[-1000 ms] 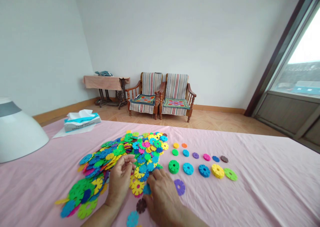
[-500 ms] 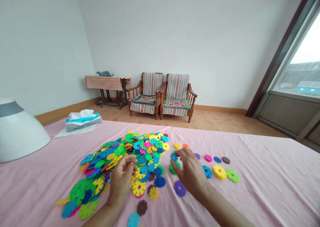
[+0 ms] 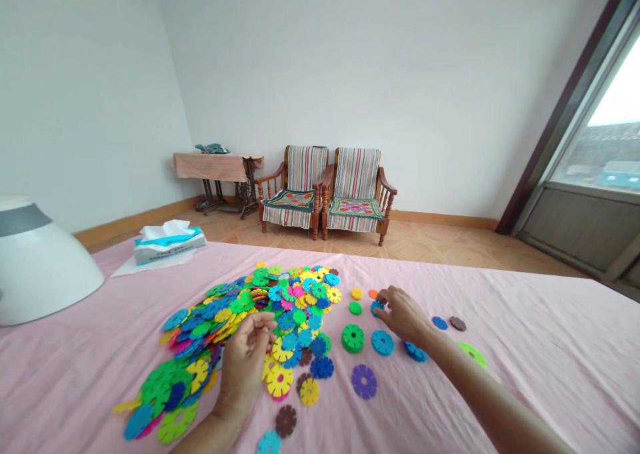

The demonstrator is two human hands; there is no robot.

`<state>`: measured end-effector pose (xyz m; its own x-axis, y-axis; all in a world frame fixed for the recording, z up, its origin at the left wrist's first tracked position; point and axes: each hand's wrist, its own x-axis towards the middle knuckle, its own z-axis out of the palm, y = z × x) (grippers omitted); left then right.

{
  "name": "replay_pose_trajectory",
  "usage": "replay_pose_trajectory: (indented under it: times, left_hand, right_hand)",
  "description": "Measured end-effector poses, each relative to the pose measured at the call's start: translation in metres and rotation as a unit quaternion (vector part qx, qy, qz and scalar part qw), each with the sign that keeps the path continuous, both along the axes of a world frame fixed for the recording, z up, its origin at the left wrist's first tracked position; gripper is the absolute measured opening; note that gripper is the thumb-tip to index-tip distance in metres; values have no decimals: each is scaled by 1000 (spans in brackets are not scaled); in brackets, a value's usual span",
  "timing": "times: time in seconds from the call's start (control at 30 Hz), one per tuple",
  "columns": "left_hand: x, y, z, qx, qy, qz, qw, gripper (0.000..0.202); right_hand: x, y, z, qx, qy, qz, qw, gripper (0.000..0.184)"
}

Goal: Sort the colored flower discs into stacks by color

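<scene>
Bright notched plastic discs lie in a big mixed pile [image 3: 240, 301] on a pink cloth. My left hand [image 3: 247, 354] rests at the pile's near side with its fingers curled in toward the thumb; whether anything is between them is hidden. My right hand [image 3: 407, 317] pinches a small light blue disc [image 3: 377, 309] low over the cloth, partly covered by the fingers. Around it are an orange disc [image 3: 373, 294], a small green disc [image 3: 355, 309], a green stack [image 3: 353, 339], a larger light blue disc [image 3: 383, 343] and a purple disc [image 3: 364, 381].
A blue disc [image 3: 440, 323], a brown disc [image 3: 457, 323] and a lime disc [image 3: 473, 355] lie right of my right forearm. At the left stand a tissue box [image 3: 170, 244] and a white rounded object [image 3: 45, 267]. Two wooden armchairs [image 3: 325, 194] stand beyond the table.
My right hand has moved right with the small light blue disc, uncovering the green stack and the larger light blue disc. My left hand has stayed nearly still.
</scene>
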<state>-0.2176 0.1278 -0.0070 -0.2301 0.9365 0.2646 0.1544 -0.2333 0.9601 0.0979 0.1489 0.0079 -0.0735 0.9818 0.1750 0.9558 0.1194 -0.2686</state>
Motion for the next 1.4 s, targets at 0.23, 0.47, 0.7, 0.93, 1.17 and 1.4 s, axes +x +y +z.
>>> replay_pose_trajectory:
  times: [0.23, 0.47, 0.7, 0.93, 1.17, 1.4]
  left_hand:
    - [0, 0, 0, -3, 1, -3, 1000, 26]
    - [0, 0, 0, -3, 2, -2, 1000, 24]
    - [0, 0, -1, -3, 2, -3, 1000, 23]
    - [0, -1, 2, 8, 3, 1, 1000, 22]
    - [1, -1, 2, 9, 3, 2, 1000, 22]
    - [1, -2, 3, 12, 7, 4, 1000, 23]
  right_hand:
    - [0, 0, 2, -13, -3, -9, 1000, 24]
    - [-7, 1, 4, -23, -7, -24, 999, 36]
    - [-16, 1, 5, -34, -19, -37, 999, 38]
    - [-18, -2, 9, -29, -28, -32, 999, 22]
    - [-16, -1, 4, -7, -8, -32, 999, 22]
    - [-25, -24, 11, 67, 52, -45, 995, 24]
